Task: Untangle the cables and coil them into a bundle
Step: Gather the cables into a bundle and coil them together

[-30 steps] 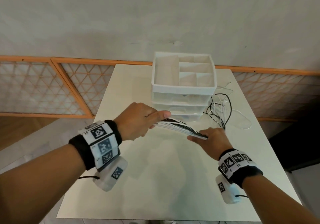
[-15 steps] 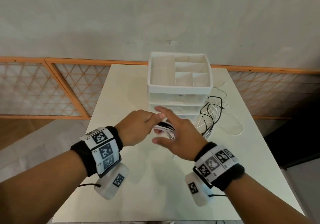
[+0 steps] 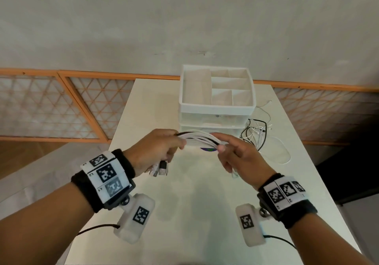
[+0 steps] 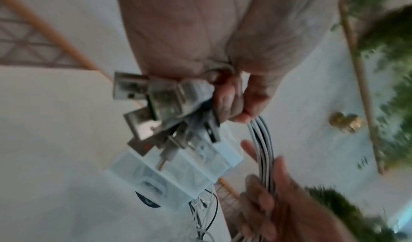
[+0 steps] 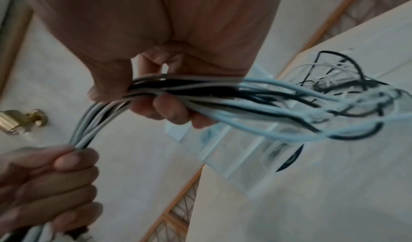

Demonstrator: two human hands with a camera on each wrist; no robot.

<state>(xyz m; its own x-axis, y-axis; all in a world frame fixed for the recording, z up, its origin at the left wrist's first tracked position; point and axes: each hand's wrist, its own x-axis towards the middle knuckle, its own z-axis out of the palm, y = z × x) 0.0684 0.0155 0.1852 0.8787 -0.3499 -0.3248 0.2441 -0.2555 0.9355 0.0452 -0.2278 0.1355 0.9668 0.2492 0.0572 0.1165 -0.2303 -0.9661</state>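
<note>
A bunch of white and black cables (image 3: 200,138) spans between my two hands above the white table (image 3: 205,203). My left hand (image 3: 158,151) grips the bunch near its plug ends; several USB plugs (image 4: 151,103) stick out below the fist. My right hand (image 3: 231,153) holds the same cables (image 5: 178,90) a short way along, fingers curled round them. Beyond the right hand the loose cable ends (image 3: 256,133) trail in a tangle on the table beside the drawer unit.
A white drawer organiser (image 3: 217,100) with an open compartmented top stands at the back middle of the table. An orange-framed lattice railing (image 3: 61,104) runs behind the table. The table's edges drop off at left and right.
My right hand came in to my left hand half a second ago. It has since slid back to the right along the cables, and both hands have risen slightly.
</note>
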